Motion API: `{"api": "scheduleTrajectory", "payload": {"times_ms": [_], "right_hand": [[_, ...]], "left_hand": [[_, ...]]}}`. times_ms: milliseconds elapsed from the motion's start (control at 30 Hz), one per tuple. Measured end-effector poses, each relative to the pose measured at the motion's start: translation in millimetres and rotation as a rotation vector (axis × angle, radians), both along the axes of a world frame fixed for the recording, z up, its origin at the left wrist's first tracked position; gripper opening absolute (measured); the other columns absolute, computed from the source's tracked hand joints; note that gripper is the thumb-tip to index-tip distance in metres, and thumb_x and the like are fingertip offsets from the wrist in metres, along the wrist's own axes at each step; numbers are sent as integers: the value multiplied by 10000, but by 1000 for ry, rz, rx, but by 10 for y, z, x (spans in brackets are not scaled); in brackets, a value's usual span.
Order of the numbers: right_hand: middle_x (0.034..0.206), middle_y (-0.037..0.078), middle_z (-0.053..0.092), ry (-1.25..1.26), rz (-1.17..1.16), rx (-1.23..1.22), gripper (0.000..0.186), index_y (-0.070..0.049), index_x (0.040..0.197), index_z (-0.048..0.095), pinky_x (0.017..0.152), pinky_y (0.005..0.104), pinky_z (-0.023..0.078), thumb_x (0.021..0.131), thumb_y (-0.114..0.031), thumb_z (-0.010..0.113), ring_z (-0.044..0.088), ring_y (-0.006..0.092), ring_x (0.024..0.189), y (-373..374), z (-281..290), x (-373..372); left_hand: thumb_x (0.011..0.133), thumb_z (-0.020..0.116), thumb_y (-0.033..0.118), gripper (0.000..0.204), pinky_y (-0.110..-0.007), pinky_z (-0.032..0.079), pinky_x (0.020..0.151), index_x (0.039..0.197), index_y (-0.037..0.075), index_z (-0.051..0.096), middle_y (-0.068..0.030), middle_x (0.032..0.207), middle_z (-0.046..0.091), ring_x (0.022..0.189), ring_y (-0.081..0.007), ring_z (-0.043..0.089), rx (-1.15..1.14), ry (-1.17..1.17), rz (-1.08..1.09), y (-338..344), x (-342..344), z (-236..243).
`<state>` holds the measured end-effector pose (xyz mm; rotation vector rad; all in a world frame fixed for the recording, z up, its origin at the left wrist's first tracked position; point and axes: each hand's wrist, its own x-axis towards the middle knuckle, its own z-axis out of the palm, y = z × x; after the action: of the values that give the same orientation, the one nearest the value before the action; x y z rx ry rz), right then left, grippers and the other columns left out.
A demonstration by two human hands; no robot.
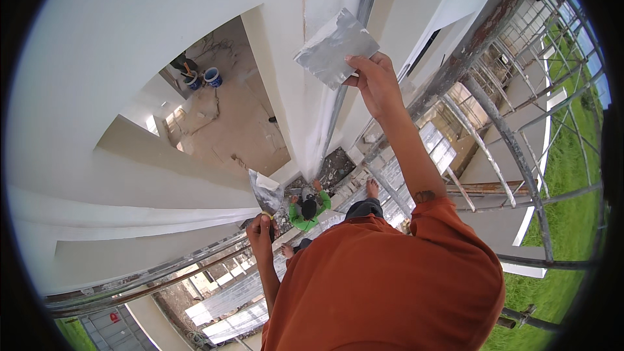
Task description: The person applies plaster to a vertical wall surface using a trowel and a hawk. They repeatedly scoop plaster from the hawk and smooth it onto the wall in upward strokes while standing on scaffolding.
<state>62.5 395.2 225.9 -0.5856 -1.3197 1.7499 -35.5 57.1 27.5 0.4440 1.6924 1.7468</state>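
Up on scaffolding [513,149] beside a white wall [130,58]. Right hand [376,81], fingers wrapped around the edge of a flat steel trowel [335,49] at twelve o'clock, blade against the wall corner. Left hand [261,231], clenched on the handle of a putty knife [265,193] loaded with white filler, at seven o'clock. Person in green [309,211] directly below: likely hit if a loosened grip drops either tool or filler slides off.

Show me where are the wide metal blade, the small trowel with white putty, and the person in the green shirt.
wide metal blade [335,47], head view, middle of its flat face
small trowel [266,192], head view, its putty-smeared blade
person in the green shirt [309,214], head view, the back
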Motion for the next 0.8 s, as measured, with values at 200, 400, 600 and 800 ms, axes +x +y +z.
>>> {"api": "scheduleTrajectory", "payload": {"times_ms": [200,400,600,800], "right_hand": [[986,135,654,-280,139,555,363,44,1231,480,672,292,512,885,-46,540,642,163,828,-932,-621,251],[1197,41,605,-339,246,1277,578,-95,1316,470,720,299,529,757,22,559,616,217,929,-1115,-944,119],[862,126,658,-1003,732,1276,341,-80,1155,553,662,393,515,814,-91,540,629,305,739,-434,-1713,379],[611,185,567,-670,-49,1000,127,25,828,576,500,354,418,848,-97,604,563,321,520,-145,-344,44]], "left_hand": [[963,462,397,473,-225,354,443,1027,-60,563,-27,596,478,483,-105,445,121,-324,-120,336,189,149],[970,445,402,478,-234,335,428,998,-62,556,-22,586,452,464,-104,420,187,-373,-123,329,252,226],[954,478,403,467,-235,337,424,989,-54,568,-35,593,463,468,-111,434,249,-263,4,-12,77,215],[949,510,368,437,-212,342,472,962,-54,622,-24,610,507,503,-85,439,260,-268,182,-100,-17,188]]}}
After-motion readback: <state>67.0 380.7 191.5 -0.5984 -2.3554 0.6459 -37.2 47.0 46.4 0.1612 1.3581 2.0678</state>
